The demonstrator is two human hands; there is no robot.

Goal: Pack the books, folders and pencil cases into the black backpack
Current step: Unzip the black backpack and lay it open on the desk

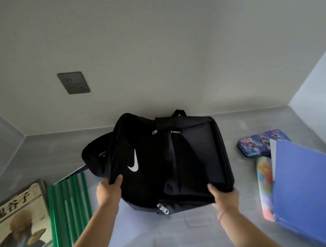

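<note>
Head view shows the black backpack (162,159) on the desk (190,239), long axis running away from the person, left hand (109,191) pinching its front flap, right hand (225,196) gripping the near corner, its opening facing the blue folder (309,186) and pencil cases (260,143) nearer the right hand.

A: The arms?
B: Both bare forearms reach forward; the left hand (109,191) pinches the edge of the black backpack (152,144), thumb on top.
A: And the right hand (224,196)?
B: Grips its near corner, thumb on top.
</note>
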